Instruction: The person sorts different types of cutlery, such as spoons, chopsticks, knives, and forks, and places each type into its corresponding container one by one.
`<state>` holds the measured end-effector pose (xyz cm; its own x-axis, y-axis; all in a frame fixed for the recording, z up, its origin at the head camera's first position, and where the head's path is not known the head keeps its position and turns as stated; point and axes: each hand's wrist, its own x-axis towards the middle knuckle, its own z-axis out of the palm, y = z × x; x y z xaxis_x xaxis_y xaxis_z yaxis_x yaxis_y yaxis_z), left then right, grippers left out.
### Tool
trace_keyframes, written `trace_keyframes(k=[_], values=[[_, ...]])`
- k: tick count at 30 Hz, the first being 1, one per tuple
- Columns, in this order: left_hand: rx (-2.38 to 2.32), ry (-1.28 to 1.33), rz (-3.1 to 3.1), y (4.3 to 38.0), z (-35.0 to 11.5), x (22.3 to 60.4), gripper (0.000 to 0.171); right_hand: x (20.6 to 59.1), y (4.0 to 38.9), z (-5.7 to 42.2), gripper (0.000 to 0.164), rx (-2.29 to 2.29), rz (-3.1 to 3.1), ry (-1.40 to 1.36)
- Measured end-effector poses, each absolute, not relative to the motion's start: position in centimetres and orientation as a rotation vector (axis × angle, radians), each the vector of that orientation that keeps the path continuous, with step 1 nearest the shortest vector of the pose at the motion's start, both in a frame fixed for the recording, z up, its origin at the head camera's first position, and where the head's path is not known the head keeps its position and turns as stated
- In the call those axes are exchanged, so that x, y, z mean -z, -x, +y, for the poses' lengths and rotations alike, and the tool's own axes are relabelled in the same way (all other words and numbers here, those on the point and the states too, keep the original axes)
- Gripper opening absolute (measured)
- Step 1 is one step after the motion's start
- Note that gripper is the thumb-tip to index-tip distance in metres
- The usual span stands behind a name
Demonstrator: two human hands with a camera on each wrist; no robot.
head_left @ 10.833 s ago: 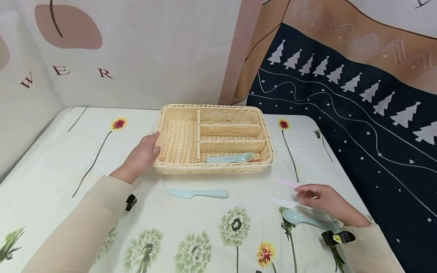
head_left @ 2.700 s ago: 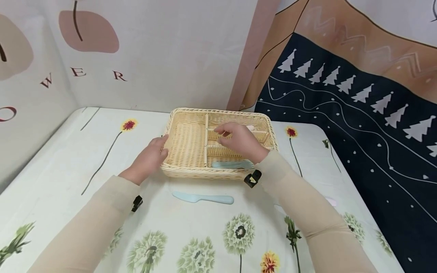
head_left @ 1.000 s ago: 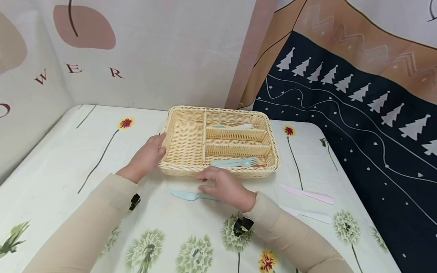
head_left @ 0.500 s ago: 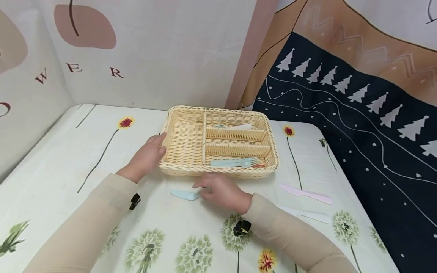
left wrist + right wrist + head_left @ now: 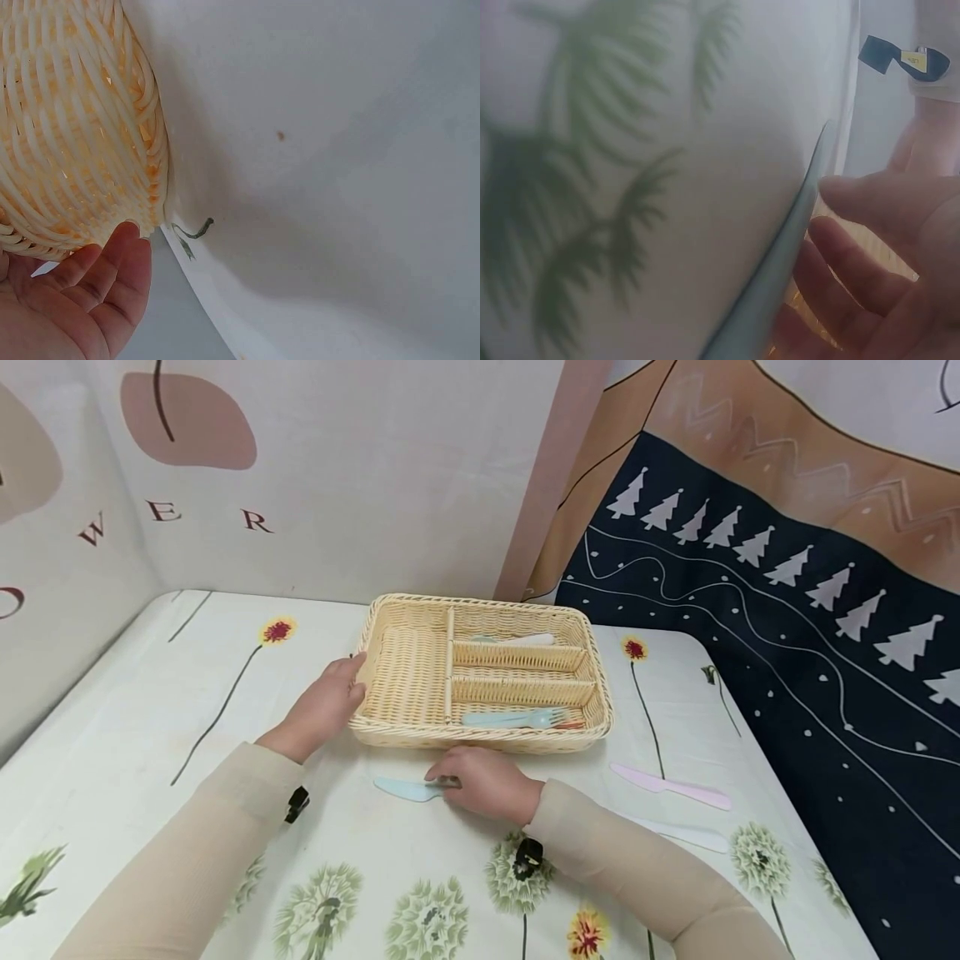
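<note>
A light blue knife lies in front of the basket, its handle mostly under my right hand. In the right wrist view, the thumb and bent fingers close in at the edge of the knife, pinching it. My left hand rests at the left end of the wicker basket. Its loosely extended fingers touch the woven outer wall in the left wrist view; its thumb is hidden there.
Light blue forks lie in the basket's front right compartment. The back right one holds cutlery with a white handle. A pink knife and a white knife lie on the flowered tablecloth, the white one partly behind my right sleeve.
White-handled cutlery has entered the back compartment, and the blue spoon has left the right side of the table. My right hand has come down onto the blue knife; my left stays at the basket.
</note>
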<state>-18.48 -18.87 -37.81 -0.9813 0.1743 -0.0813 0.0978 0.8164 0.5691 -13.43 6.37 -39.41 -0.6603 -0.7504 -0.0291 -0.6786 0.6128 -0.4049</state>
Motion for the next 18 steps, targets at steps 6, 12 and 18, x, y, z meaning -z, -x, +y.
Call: trace_keyframes(k=[6, 12, 18], values=[[-0.891, -0.219, 2.873, 18.42, -18.84, 37.75, 0.056, 39.44, 13.57, 6.05, 0.022, 0.491, 2.63, 1.174], [-0.895, -0.21, 2.87, 18.42, -18.82, 37.8, 0.056, 39.6, 13.7, 5.87, 0.023, 0.417, 2.626, 1.163], [-0.9, -0.215, 2.871, 18.4, -18.83, 37.79, 0.056, 39.37, 13.67, 5.63, 0.028, 0.341, 2.615, 1.152]])
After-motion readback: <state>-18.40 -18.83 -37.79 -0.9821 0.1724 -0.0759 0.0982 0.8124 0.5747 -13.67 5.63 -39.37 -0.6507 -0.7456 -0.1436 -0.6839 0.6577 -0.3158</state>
